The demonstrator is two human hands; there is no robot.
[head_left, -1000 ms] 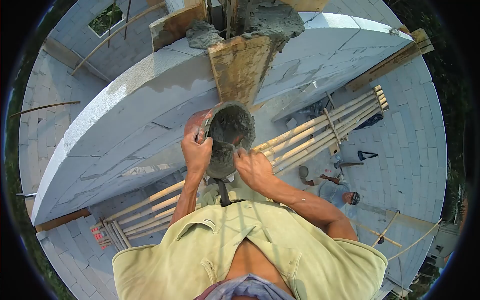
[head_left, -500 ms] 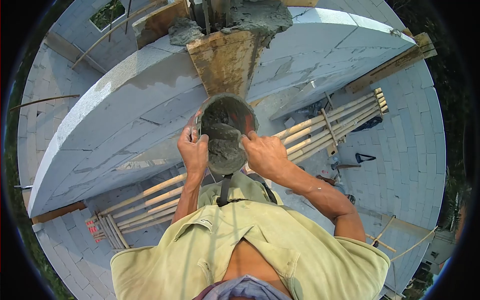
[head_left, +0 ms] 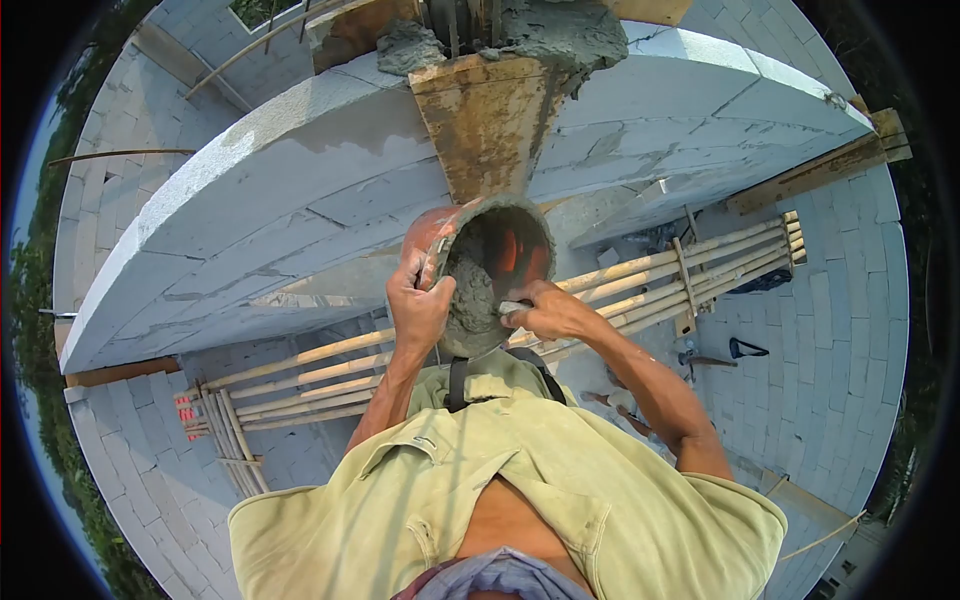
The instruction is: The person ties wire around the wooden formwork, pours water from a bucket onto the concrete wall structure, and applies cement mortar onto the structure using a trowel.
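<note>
An orange bucket (head_left: 425, 236), its rim and inside coated with grey cement, is tilted with its mouth toward me. Wet mortar (head_left: 472, 285) clings along its inner wall. My left hand (head_left: 418, 308) grips the left side of the rim, thumb inside. At the lower right of the mouth, my right hand (head_left: 548, 312) is closed on a small pale grey flat piece (head_left: 514, 307); its exact kind is unclear. Just beyond the bucket stands a cement-stained wooden formwork board (head_left: 487, 125), with wet concrete (head_left: 560, 35) heaped at its top around upright bars.
A pale block wall (head_left: 290, 210) curves across the view. Bamboo poles (head_left: 690, 270) lie lower down on both sides of me. A wooden plank (head_left: 810, 175) is fixed along the wall at right. Far below, partly hidden by my right arm, is what looks like a person (head_left: 622, 402).
The bucket has turned, showing more orange inner and outer wall. My right hand has drawn the grey piece from mid-bucket toward the lower right rim. The whole view has shifted slightly.
</note>
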